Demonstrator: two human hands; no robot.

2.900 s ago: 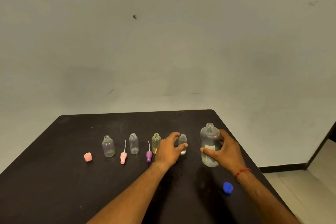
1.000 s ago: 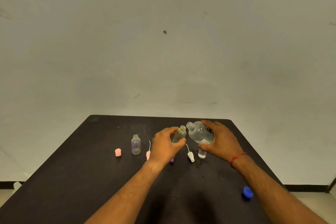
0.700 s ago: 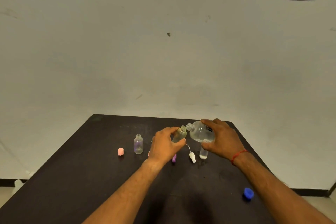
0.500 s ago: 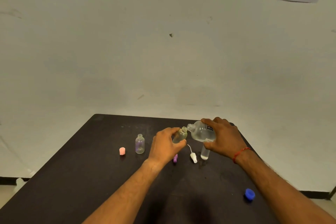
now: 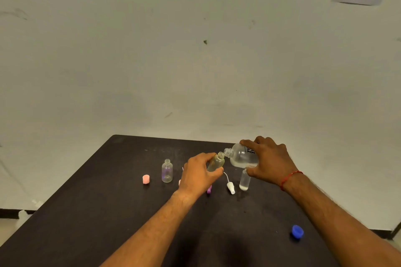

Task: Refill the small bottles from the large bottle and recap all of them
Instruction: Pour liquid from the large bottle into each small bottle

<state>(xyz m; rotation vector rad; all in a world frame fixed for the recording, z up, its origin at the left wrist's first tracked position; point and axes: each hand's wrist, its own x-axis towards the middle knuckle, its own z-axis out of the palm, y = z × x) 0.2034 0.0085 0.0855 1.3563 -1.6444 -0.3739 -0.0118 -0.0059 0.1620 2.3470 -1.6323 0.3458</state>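
Pouring: large bottle tipped onto small yellowish bottle, both held above the black table (image 5: 91,212).

I see the right hand (image 5: 270,161) wrapped around the large clear bottle (image 5: 242,156), lying nearly sideways, neck touching the mouth of the yellowish bottle (image 5: 216,162), which the left hand (image 5: 198,172) pinches, tilted. Uncapped purple-tinted bottle (image 5: 167,171) and slim clear bottle (image 5: 244,181) stand on the table (upright). Pink cap (image 5: 146,179), white nozzle cap (image 5: 230,187) and purple cap (image 5: 209,190) nearby; blue cap (image 5: 297,231) well apart, right.

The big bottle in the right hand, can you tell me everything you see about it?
The big bottle looks like clear plastic, round-bodied, with a short threaded neck and no cap. A little clear liquid pools in its lower side. Dark lettering shows beside the fingers. The right hand holds it above the table, tipped sideways, its mouth at the small yellowish bottle's opening.
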